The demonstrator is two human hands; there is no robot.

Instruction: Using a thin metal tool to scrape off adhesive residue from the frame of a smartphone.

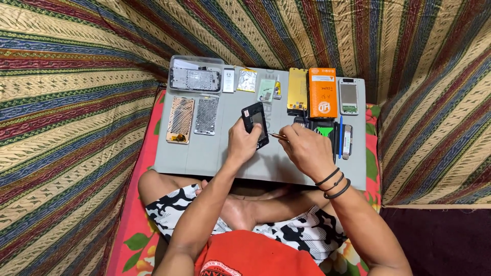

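From the head camera, a grey work mat [204, 158] lies across the person's crossed legs, ringed by striped woven cloth in red, blue and cream. Along the mat's far edge sit a clear plastic box [196, 76] holding a perforated metal phone frame, a small white battery [228, 80], a silvery foil pouch [247, 80], a yellow flat pack [297, 89], an orange battery pack [322, 93] and a white-rimmed phone screen [349, 96]. Two flat phone plates, one copper-toned [180, 120] and one silver [206, 115], lie at the left, well apart from the hands. Near the right hand, a blue pen-like tool [340, 138] and a slim metal piece [347, 141] rest side by side. The left hand [243, 143] is curled around a small black phone body [255, 123], glossy, rectangular with rounded corners, held tilted above the mat's middle. The right hand [306, 149], black bands on its wrist, pinches a thin metal tool [279, 136] whose tip points at the phone's lower edge; whether it touches cannot be told.
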